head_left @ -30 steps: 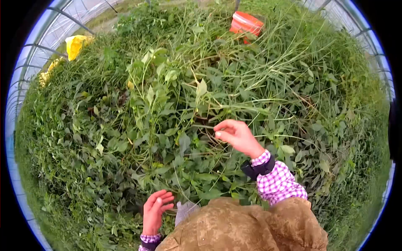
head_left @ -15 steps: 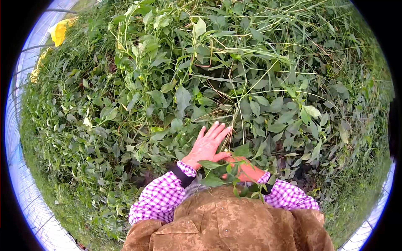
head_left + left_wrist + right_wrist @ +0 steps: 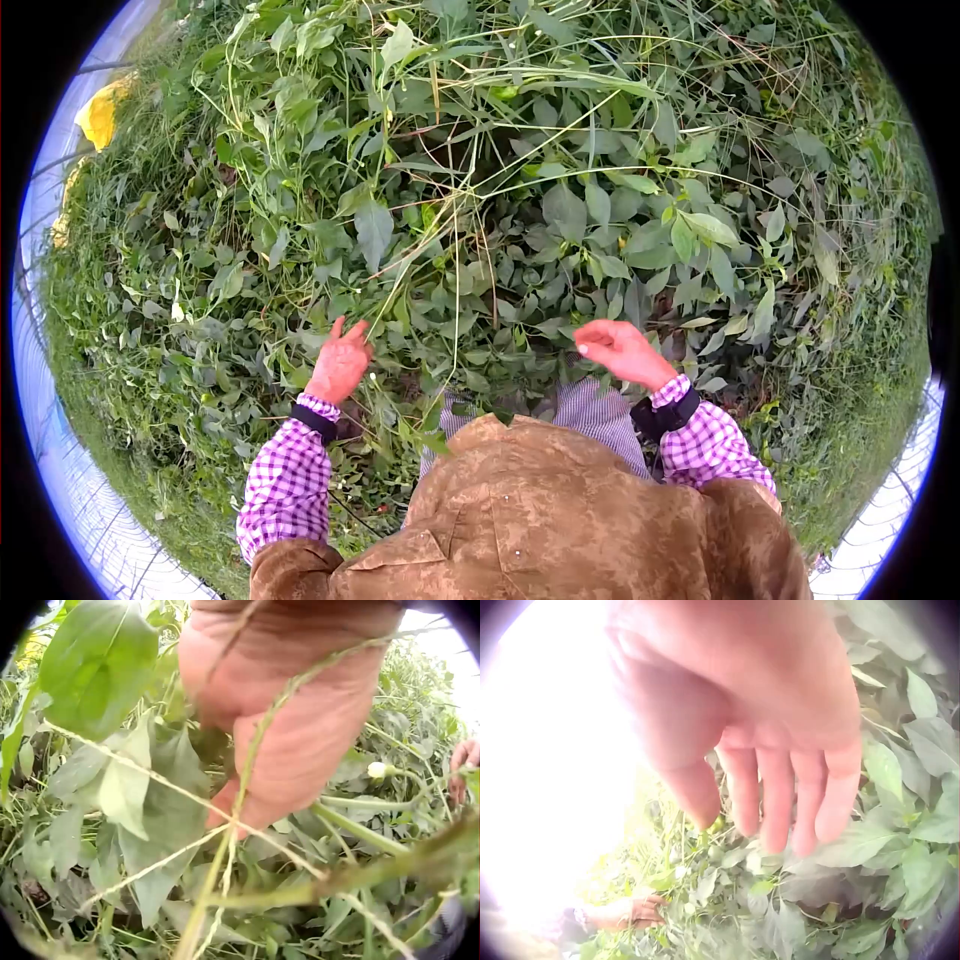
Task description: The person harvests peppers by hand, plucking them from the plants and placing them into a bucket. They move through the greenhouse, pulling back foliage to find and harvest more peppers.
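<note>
At the lower left of the head view, the left hand (image 3: 338, 365) reaches into leafy plants (image 3: 375, 235), two fingers pointing forward. Its palm (image 3: 300, 727) fills the upper left wrist view; thin grass stems (image 3: 238, 823) cross in front and leaves hide some fingertips. The right hand (image 3: 626, 354) hovers over foliage right of the legs, fingers slightly bent. In the right wrist view, that hand (image 3: 754, 727) has its fingers hanging apart with nothing between them. A long pale grass stalk (image 3: 458, 290) stands between the hands.
Striped trousers (image 3: 600, 412) and a brown patterned garment (image 3: 520, 510) are at the bottom. Dense plants surround both hands. Something yellow (image 3: 98, 117) lies at the far upper left, beside the pale curved tunnel wall (image 3: 50, 330).
The hands, close together half a second ago, have parted: left hand to the left, right hand slightly right and up. The view has tilted down, and the red bucket has left it.
</note>
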Action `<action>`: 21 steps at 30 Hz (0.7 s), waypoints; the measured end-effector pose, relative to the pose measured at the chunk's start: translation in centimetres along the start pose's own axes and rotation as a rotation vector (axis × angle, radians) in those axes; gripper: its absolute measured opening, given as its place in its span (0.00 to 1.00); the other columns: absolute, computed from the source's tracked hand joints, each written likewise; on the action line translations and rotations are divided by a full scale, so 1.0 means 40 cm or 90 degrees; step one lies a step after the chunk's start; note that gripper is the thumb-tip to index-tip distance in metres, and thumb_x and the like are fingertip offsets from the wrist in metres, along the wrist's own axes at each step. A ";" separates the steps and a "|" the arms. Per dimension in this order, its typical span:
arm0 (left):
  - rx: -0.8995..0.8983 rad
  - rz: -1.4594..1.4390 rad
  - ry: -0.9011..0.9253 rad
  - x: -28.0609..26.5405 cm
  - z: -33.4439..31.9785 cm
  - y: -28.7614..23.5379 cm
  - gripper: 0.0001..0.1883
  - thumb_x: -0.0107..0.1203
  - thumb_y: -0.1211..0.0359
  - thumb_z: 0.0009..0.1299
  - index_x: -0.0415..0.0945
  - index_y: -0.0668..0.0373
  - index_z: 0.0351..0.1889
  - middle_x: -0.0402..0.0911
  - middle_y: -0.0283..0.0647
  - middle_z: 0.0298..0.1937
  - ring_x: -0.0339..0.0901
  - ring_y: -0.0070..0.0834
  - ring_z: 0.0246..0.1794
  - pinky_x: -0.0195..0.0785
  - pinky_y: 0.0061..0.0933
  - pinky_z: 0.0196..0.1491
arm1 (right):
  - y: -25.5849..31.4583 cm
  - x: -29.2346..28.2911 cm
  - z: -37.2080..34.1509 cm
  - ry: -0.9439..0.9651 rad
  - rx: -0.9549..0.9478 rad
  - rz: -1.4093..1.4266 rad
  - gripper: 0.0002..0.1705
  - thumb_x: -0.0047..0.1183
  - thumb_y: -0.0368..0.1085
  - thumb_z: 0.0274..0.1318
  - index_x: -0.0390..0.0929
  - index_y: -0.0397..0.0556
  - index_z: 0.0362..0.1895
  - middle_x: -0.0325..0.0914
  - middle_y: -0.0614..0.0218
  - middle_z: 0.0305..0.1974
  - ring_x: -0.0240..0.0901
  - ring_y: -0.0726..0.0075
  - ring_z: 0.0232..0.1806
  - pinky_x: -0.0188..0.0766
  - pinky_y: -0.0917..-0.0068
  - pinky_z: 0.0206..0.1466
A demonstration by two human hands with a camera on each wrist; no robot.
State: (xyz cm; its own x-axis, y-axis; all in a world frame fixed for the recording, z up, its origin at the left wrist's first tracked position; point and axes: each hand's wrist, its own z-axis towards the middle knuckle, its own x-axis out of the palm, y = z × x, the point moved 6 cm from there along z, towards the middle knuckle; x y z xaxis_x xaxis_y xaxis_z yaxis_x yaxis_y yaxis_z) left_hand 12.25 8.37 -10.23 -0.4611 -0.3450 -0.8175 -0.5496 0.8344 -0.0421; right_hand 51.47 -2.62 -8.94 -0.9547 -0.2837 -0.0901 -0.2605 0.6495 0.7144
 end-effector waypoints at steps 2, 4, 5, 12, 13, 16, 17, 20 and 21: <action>0.015 0.016 0.015 -0.004 0.021 0.022 0.09 0.52 0.72 0.55 0.78 0.58 0.33 0.79 0.39 0.44 0.66 0.32 0.63 0.56 0.48 0.67 | -0.026 -0.049 0.047 -0.169 -0.040 -0.104 0.20 0.57 0.42 0.55 0.77 0.42 0.48 0.81 0.55 0.42 0.79 0.59 0.43 0.74 0.66 0.50; -0.026 -0.104 -0.040 -0.021 0.035 0.049 0.11 0.53 0.75 0.53 0.78 0.59 0.35 0.77 0.42 0.48 0.68 0.36 0.61 0.58 0.45 0.65 | -0.073 -0.049 0.112 -0.238 -0.045 -0.106 0.21 0.57 0.43 0.55 0.76 0.42 0.48 0.81 0.55 0.42 0.79 0.58 0.45 0.73 0.66 0.50; -0.030 -0.099 -0.015 -0.017 0.044 0.059 0.14 0.54 0.77 0.51 0.78 0.60 0.37 0.75 0.44 0.53 0.69 0.39 0.60 0.59 0.45 0.65 | -0.104 -0.029 0.148 -0.257 -0.051 -0.101 0.24 0.58 0.47 0.54 0.76 0.42 0.48 0.80 0.55 0.44 0.78 0.57 0.46 0.72 0.65 0.51; -0.093 -0.248 -0.052 -0.001 0.034 0.084 0.15 0.55 0.79 0.52 0.79 0.57 0.39 0.75 0.45 0.56 0.70 0.41 0.58 0.66 0.40 0.60 | -0.187 0.276 0.281 -0.032 0.018 -0.227 0.42 0.58 0.48 0.52 0.53 0.55 0.68 0.59 0.53 0.64 0.60 0.43 0.62 0.60 0.46 0.60; -0.111 -0.272 -0.058 0.002 0.034 0.093 0.14 0.56 0.78 0.55 0.80 0.56 0.39 0.75 0.45 0.56 0.72 0.42 0.55 0.69 0.35 0.54 | -0.194 0.309 0.277 -0.015 -0.004 -0.233 0.41 0.58 0.48 0.52 0.54 0.55 0.68 0.60 0.53 0.63 0.61 0.43 0.62 0.60 0.46 0.60; -0.225 -0.517 -0.095 0.024 0.045 0.128 0.11 0.56 0.78 0.57 0.80 0.56 0.37 0.77 0.45 0.51 0.75 0.40 0.51 0.71 0.33 0.51 | -0.236 0.397 0.262 0.019 -0.022 -0.345 0.38 0.56 0.50 0.54 0.59 0.53 0.66 0.64 0.52 0.60 0.63 0.46 0.60 0.62 0.48 0.58; -0.207 -0.560 -0.122 0.011 0.048 0.125 0.09 0.54 0.75 0.64 0.78 0.61 0.41 0.79 0.44 0.46 0.77 0.34 0.48 0.72 0.34 0.47 | -0.246 0.413 0.257 -0.011 -0.033 -0.331 0.31 0.53 0.45 0.54 0.64 0.52 0.62 0.70 0.52 0.54 0.70 0.48 0.55 0.65 0.49 0.55; -0.305 -1.543 -0.194 0.317 0.000 0.194 0.14 0.48 0.64 0.73 0.75 0.66 0.46 0.76 0.45 0.53 0.77 0.33 0.43 0.69 0.26 0.48 | -0.165 0.384 0.255 0.079 0.006 -0.498 0.27 0.52 0.38 0.51 0.68 0.50 0.58 0.75 0.54 0.46 0.76 0.52 0.45 0.66 0.51 0.50; -0.441 -1.424 -0.201 0.385 -0.013 0.206 0.22 0.44 0.56 0.75 0.72 0.69 0.51 0.76 0.44 0.50 0.76 0.30 0.39 0.69 0.26 0.45 | -0.079 0.345 0.241 -0.006 -0.067 -0.573 0.25 0.50 0.33 0.48 0.71 0.49 0.54 0.77 0.57 0.39 0.78 0.55 0.39 0.68 0.55 0.45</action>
State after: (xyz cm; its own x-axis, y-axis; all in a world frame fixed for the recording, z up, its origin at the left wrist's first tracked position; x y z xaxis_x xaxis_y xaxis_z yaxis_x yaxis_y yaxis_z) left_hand 0.25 9.69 -22.86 0.9853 -0.0590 0.1605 0.0449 -0.8164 -0.5757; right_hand 37.75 -1.79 -19.12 -0.3983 -0.6463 -0.6509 -0.8946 0.1172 0.4311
